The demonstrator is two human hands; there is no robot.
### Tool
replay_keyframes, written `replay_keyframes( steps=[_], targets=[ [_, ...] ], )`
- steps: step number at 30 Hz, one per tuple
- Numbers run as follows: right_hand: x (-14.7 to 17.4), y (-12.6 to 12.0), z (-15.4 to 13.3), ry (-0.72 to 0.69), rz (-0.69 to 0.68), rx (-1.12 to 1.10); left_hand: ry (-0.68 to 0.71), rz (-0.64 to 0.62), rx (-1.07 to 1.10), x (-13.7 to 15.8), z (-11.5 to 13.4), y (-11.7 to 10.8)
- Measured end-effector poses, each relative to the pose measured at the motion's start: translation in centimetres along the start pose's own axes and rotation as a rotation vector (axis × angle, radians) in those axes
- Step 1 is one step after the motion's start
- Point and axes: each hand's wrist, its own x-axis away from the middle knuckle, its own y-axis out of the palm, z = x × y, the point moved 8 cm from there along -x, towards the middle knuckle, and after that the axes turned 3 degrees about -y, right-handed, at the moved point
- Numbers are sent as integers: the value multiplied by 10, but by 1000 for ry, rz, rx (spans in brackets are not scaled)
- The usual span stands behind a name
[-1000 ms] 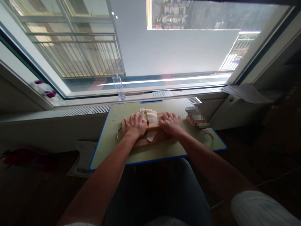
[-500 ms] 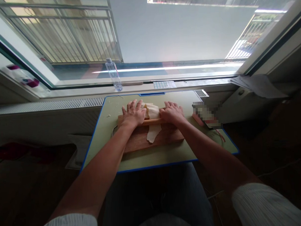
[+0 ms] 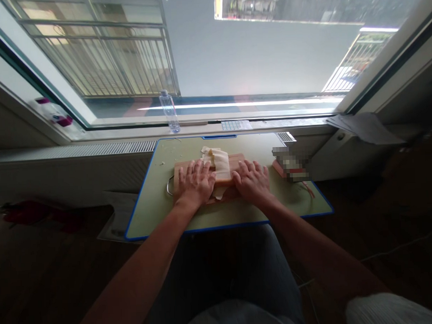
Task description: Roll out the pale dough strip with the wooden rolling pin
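Note:
A wooden rolling pin (image 3: pixel 224 182) lies crosswise on a wooden cutting board (image 3: pixel 237 158). My left hand (image 3: pixel 195 181) rests palm down over the pin's left end, fingers spread and stretched forward. Over the right end lies my right hand (image 3: pixel 252 180), also flat with its fingers apart. Between the hands, a pale sheet of dough (image 3: pixel 221 162) shows beyond the pin, its far part folded and ragged. A small tongue of the dough sticks out on my side of the pin. Both palms hide the pin's ends.
The board lies on a small blue-edged table (image 3: pixel 291 204). A metal handle (image 3: pixel 169 186) sticks out at the board's left. At the table's right lies a blurred-out item (image 3: pixel 294 165). A clear bottle (image 3: pixel 170 112) stands on the windowsill, with papers (image 3: pixel 363 127) farther right.
Both hands have rolled the pin toward me over the dough. More dough now shows beyond the pin and less on the near side. The view has shifted slightly.

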Motion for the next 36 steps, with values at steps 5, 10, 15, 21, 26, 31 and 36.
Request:
replay_keyframes(
  steps=[5, 10, 15, 21, 26, 31, 36],
  targets=[
    [49, -5, 0, -40, 32, -16, 65, 13, 39, 46, 4, -5],
    [83, -5, 0, -66, 100, -18, 91, 106, 66, 83, 4, -9],
    [93, -4, -2, -55, 168, -10, 100, 150, 78, 97, 5, -7],
    [56, 2, -3, -49, 96, 3, 52, 86, 71, 61, 3, -6],
    [7, 5, -4, -32, 27, -14, -12, 14, 34, 18, 1, -4],
    [-32, 12, -6, -63, -64, -11, -58, -44, 26, -18, -5, 2],
    [-67, 22, -3, -51, -103, -19, -106, -124, 14, -53, -15, 12]
  ],
)
